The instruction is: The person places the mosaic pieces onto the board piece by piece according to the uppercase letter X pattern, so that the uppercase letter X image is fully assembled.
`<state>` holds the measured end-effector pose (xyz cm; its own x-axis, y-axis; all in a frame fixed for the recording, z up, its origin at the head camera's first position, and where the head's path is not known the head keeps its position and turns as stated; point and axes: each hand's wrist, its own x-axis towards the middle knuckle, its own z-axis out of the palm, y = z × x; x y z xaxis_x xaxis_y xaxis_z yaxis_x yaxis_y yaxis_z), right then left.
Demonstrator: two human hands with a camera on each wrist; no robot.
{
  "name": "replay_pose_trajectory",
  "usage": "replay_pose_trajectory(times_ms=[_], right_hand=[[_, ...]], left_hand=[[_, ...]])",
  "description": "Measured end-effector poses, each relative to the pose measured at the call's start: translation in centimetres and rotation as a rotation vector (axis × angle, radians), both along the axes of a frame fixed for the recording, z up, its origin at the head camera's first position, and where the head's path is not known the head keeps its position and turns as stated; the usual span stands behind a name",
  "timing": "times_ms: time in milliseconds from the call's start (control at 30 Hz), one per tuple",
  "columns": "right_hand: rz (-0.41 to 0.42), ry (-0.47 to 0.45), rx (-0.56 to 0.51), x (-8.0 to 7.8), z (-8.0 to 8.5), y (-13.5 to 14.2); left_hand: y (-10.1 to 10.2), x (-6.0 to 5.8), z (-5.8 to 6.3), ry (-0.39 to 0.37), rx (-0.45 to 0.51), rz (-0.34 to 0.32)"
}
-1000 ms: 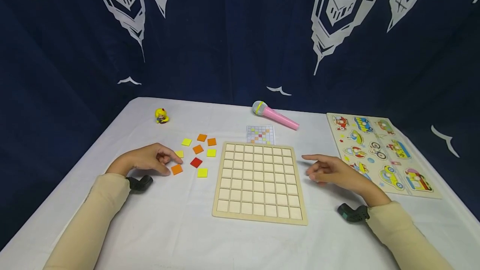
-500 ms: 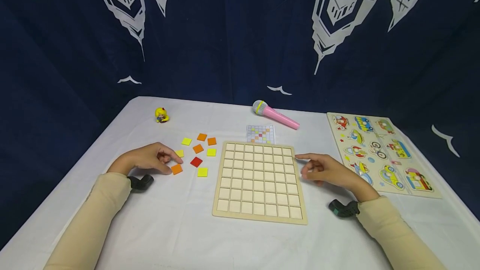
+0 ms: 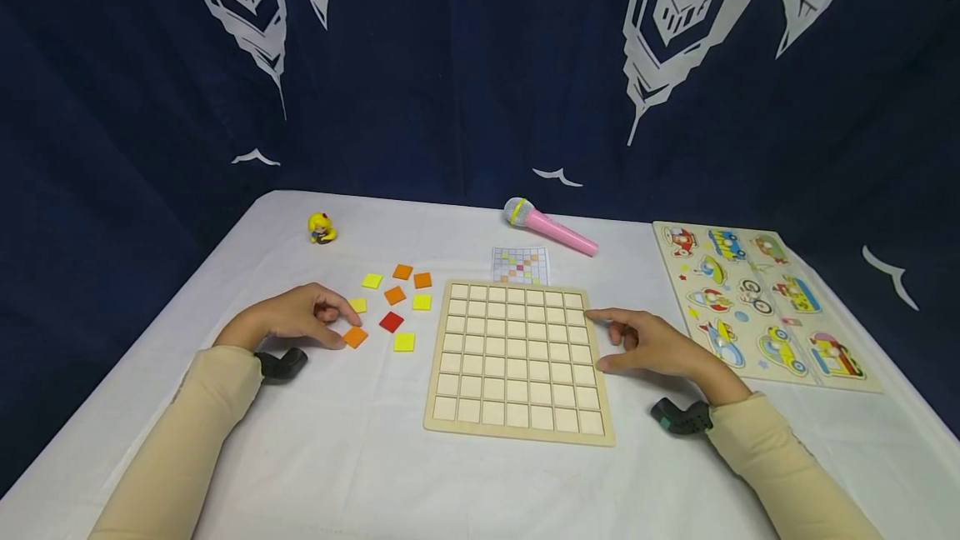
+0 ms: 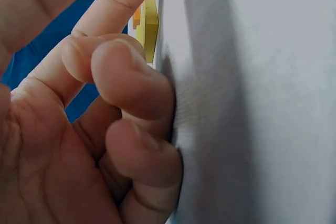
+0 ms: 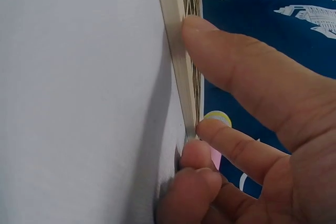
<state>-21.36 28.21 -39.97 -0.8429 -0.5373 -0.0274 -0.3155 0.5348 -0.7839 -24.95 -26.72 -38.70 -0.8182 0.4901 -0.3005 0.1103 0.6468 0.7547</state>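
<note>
My left hand [image 3: 303,317] rests on the cloth at the left, its thumb and index finger pinching an orange tile [image 3: 356,337] by its edges. In the left wrist view its other fingers [image 4: 136,82] are curled against the cloth, and a yellow tile [image 4: 150,27] shows past them. Several more yellow and orange tiles and one red tile [image 3: 391,322] lie loose between this hand and a wooden grid board [image 3: 519,435]. My right hand [image 3: 656,347] touches the board's right edge with thumb and index fingertips, as the right wrist view also shows. The grid's cells hold no tiles.
Behind the board lies a small printed pattern card [image 3: 521,265], partly overlapped by it. A pink toy microphone [image 3: 551,227] lies farther back. At the right is a vehicle puzzle board [image 3: 765,307]; a yellow-haired figurine [image 3: 322,228] stands at the back left.
My right hand has moved left from beside the board until thumb and index finger reach its right edge. The orange tile at my left hand has turned slightly; that hand has barely moved.
</note>
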Motion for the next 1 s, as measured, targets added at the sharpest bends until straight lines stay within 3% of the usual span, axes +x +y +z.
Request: replay_pose_trajectory(times_ms=[500, 1000], right_hand=[[-0.009, 0.028, 0.025, 0.1, 0.0, -0.1], [-0.002, 0.021, -0.001, 0.1, 0.1, -0.1]], left_hand=[[0.4, 0.3, 0.0, 0.071, -0.033, 0.029], [3.7, 0.4, 0.8, 0.241, -0.038, 0.063]])
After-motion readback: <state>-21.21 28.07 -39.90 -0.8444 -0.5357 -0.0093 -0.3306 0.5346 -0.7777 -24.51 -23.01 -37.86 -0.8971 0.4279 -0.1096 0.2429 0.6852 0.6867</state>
